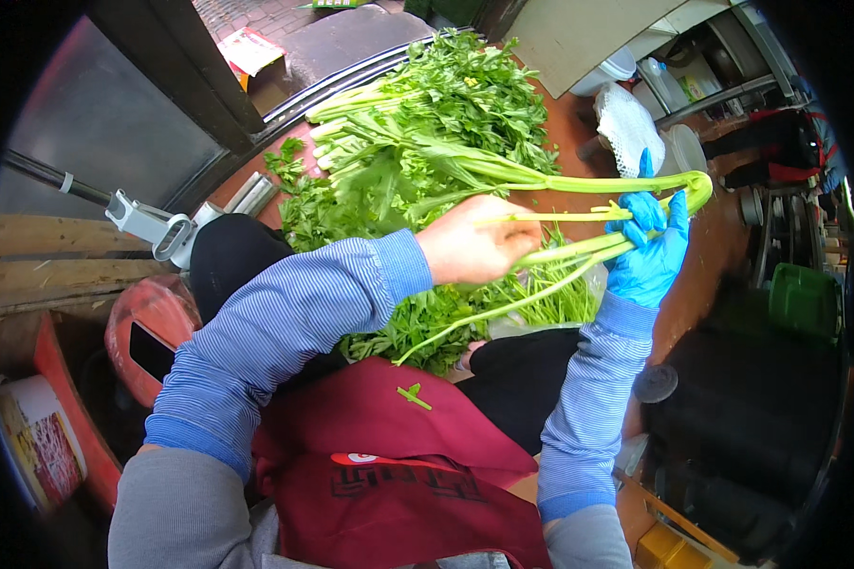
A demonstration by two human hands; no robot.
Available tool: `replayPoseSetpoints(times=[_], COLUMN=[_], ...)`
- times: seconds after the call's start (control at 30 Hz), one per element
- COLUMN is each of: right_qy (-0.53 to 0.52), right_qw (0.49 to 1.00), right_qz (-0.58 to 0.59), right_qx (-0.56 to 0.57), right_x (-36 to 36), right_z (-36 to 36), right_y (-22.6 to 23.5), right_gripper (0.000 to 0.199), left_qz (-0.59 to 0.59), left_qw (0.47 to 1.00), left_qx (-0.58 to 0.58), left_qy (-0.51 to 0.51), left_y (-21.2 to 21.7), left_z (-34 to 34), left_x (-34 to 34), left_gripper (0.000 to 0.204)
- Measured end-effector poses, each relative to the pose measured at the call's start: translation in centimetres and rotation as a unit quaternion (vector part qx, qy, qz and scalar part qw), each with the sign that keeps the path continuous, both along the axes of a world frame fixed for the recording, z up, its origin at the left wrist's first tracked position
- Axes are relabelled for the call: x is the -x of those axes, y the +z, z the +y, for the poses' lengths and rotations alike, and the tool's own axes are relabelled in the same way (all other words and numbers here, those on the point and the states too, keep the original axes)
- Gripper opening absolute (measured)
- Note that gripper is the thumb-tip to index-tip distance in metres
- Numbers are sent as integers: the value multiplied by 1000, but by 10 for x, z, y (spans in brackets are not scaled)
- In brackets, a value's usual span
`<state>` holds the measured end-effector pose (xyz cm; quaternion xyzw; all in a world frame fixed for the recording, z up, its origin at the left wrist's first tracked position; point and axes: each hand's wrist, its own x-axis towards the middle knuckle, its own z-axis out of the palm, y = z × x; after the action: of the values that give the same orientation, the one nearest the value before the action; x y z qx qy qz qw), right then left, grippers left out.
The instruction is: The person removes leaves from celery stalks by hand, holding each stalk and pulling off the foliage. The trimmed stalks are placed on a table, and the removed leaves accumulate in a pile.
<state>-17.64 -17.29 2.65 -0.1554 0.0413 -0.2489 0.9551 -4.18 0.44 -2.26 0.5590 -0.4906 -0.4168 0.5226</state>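
My gloved right hand (647, 248) is closed around the base end of a celery bunch (579, 183), which lies sideways with its root end to the right. Its long stalks run left across my view, and one thin stalk hangs toward my lap. My bare left hand (474, 239) has its fingers curled on the thin inner stalks of the same bunch. Behind the hands a heap of leafy celery (484, 95) lies on the floor, pale stalk ends to the left. More loose greens (427, 327) lie below my hands. A small green scrap (414, 396) rests on my red apron (399, 474).
A doorway frame (176, 71) and a raised sill stand at the far left. A red stool (147, 327) holding a dark phone (152, 351) is on my left. White tubs (617, 66), a white mesh bag (628, 128) and a green bin (802, 302) stand right. Another person (778, 147) is at far right.
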Motion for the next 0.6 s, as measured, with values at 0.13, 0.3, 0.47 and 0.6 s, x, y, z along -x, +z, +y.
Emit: replayPoseSetpoints(times=[0.13, 0.3, 0.47, 0.6], right_qy=[-39, -87, -163, -163], right_qw=[999, 996, 983, 983], right_qz=[16, 7, 69, 56], right_qx=[-7, -33, -43, -70], right_x=[12, 23, 15, 7], right_z=[-11, -20, -12, -14], right_y=[-2, -8, -19, -27], right_gripper=[57, 50, 47, 46], left_qz=[38, -405, -439, -485], left_qw=[998, 876, 837, 820], left_qx=[27, 155, 250, 222], left_qy=[43, 212, 211, 209], left_y=[-5, -3, -3, 1], left_z=[2, 10, 2, -8], left_x=[-12, -25, -17, -8], left_gripper=[23, 30, 27, 20])
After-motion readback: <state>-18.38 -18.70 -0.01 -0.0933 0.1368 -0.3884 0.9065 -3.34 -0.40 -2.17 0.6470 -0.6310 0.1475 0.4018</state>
